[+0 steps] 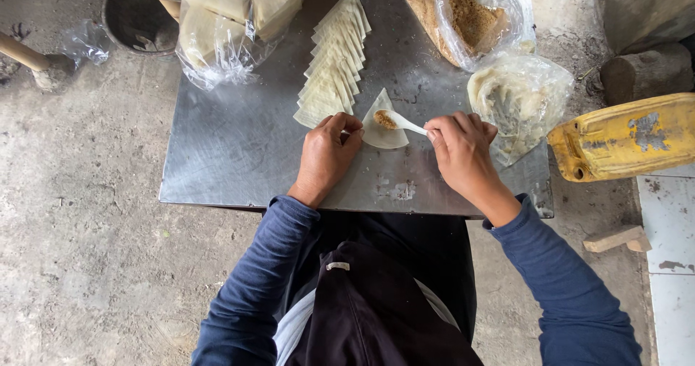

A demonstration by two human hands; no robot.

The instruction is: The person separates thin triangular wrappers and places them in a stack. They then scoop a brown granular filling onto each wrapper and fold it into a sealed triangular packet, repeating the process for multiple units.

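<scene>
So the right hand (pixel 463 149) is pinching the handle of a small white spoon (pixel 399 121), fingers closed around the end of it, and the bowl of the spoon pokes out to the left of that hand with a little heap of brown crumbly filling (pixel 384 119) in it. The spoon sits right over a single triangle of pale wrapper (pixel 384 128) lying flat on the metal table (pixel 239 149).

The left hand (pixel 327 152) is curled up with the fingertips pressed down on the near left edge of that same wrapper, holding it in place. So the wrapper ends up between the two hands, touching the left one, with the spoon touching or just above it, hard to tell which.

Just beyond the left hand there's a long fanned row of folded wrappers (pixel 334 58) running away across the table. Farther out past that, a clear plastic bag of wrapper sheets (pixel 232 18). Beyond the right hand is an open bag of the brown filling (pixel 474 18), and just to the right of that hand another plastic bag with pale doughy stuff (pixel 517 98) inside. Off the table, well to the right of the right hand, a dented yellow jerrycan (pixel 626 138) lies on its side.
</scene>
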